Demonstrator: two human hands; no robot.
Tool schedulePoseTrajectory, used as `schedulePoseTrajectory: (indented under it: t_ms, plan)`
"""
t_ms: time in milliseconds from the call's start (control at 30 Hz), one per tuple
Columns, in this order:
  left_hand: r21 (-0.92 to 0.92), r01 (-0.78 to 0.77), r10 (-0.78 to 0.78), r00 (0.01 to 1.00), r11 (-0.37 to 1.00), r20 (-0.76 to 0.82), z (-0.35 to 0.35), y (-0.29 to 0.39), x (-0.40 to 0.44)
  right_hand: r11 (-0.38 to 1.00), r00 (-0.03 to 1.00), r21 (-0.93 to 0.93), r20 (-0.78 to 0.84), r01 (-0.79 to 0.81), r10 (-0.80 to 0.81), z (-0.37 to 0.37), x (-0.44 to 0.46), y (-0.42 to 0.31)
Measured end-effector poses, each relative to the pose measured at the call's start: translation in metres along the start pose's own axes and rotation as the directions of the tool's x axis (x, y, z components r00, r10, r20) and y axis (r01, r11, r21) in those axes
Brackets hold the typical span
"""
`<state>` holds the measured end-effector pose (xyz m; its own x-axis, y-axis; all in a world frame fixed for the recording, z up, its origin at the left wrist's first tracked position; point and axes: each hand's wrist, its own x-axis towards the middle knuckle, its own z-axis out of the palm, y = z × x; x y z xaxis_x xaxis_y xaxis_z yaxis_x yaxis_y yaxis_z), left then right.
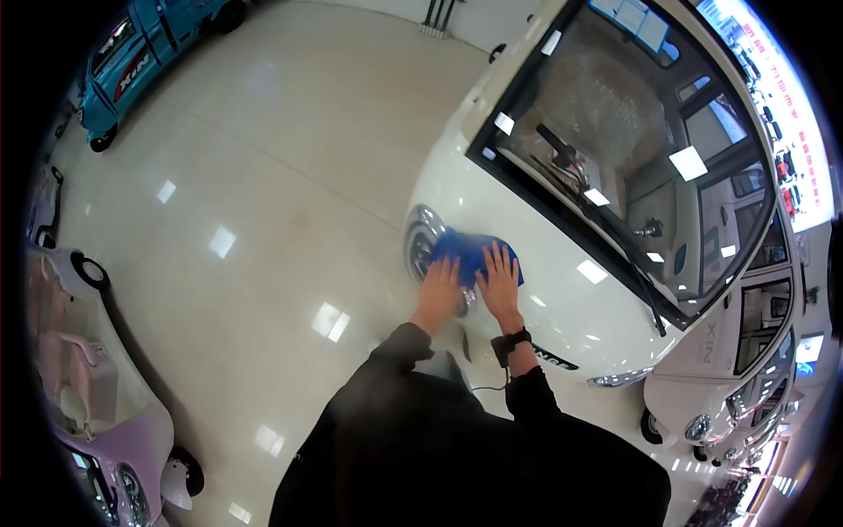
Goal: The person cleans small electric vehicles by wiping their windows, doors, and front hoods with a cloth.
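A blue cloth (474, 253) lies against the front of a white vehicle (549, 263), beside and partly over its round chrome headlight (423, 241). My left hand (438, 294) rests on the cloth's left part, near the headlight, with its fingers stretched out. On the cloth's right part my right hand (500, 285) lies flat, fingers spread. A black band with a cable circles my right wrist. Neither palm shows.
The white vehicle's windshield (615, 149) and wiper rise at the upper right. More white vehicles (702, 373) stand to the right. A lilac open vehicle (132, 413) is at the lower left, a teal one (140, 66) at the upper left, on a shiny tiled floor (255, 193).
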<state>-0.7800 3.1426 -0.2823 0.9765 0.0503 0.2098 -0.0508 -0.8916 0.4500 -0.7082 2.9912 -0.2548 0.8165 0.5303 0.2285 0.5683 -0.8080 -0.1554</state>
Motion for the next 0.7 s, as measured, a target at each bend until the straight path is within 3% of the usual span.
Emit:
schedulePoseTrajectory:
  t_ms: [33,100,200,267,400,567,700]
  plan:
    - [-0.019,0.028,-0.027,0.997,0.999,0.067,-0.001,-0.006,0.000,1.000,1.000,0.003,-0.001,-0.008,0.008,0.002,0.008,-0.006]
    - [0.036,-0.019,0.020,0.999,0.999,-0.035,-0.008,-0.019,-0.001,1.000,1.000,0.000,-0.007,-0.004,0.004,0.005,0.023,-0.017]
    - [-0.138,0.020,-0.017,1.000,0.990,0.019,-0.023,-0.035,0.001,1.000,1.000,0.028,0.013,-0.003,0.003,0.006,0.041,-0.024]
    - [-0.157,-0.064,0.041,0.988,0.986,-0.147,-0.033,-0.055,0.000,1.000,1.000,0.027,0.010,0.001,-0.001,0.005,0.054,-0.029]
    - [-0.168,-0.138,0.132,0.990,0.976,-0.045,-0.058,-0.114,0.010,1.000,1.000,-0.006,0.002,0.005,-0.005,0.014,0.085,-0.043]
    - [-0.193,-0.102,0.082,0.991,0.976,-0.109,-0.093,-0.174,0.060,0.997,0.999,-0.082,0.050,-0.013,0.017,0.010,0.131,-0.061]
    - [-0.283,-0.214,0.173,0.972,0.935,-0.161,-0.116,-0.235,0.121,0.990,0.994,-0.115,0.053,-0.086,0.092,0.018,0.165,-0.068]
